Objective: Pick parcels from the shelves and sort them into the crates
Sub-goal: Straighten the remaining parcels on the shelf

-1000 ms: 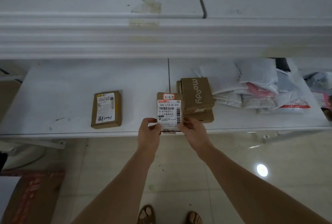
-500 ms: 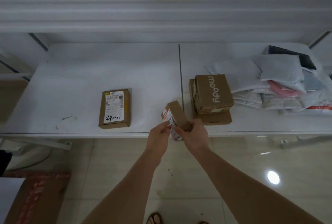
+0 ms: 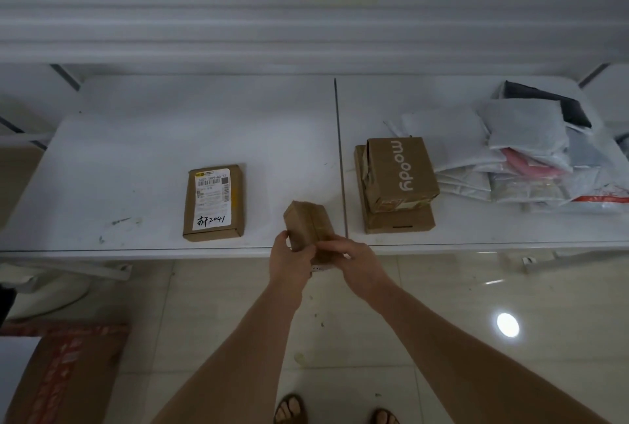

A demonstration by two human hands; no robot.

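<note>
While both hands are gripping a small brown box (image 3: 308,225) over the front edge of the shelf (image 3: 136,151), its plain taped side is facing up and its far end is tilting away from the person. The left hand (image 3: 289,258) is curling round the box's near left side, thumb up against it. The right hand (image 3: 354,262) is wrapping over the near right end, fingers (image 3: 332,246) lying across the top. A sliver of white label is peeking out under the box between the two hands.

To the left, a flat labelled parcel (image 3: 213,201) is lying on the shelf, well apart from the held box, with handwriting on its white label. To the right, past the dark seam in the shelf, a "moody" box (image 3: 400,173) is sitting on top of another carton (image 3: 398,221). Just beside those, further right, a heap of grey and white mailer bags (image 3: 524,151) is piling up, with something pink showing among them and a black bag at the back.

Down on the tiled floor (image 3: 340,321), the person's sandalled feet (image 3: 289,410) are showing, and a large carton with red tape (image 3: 61,372) is sitting at the lower left.
</note>
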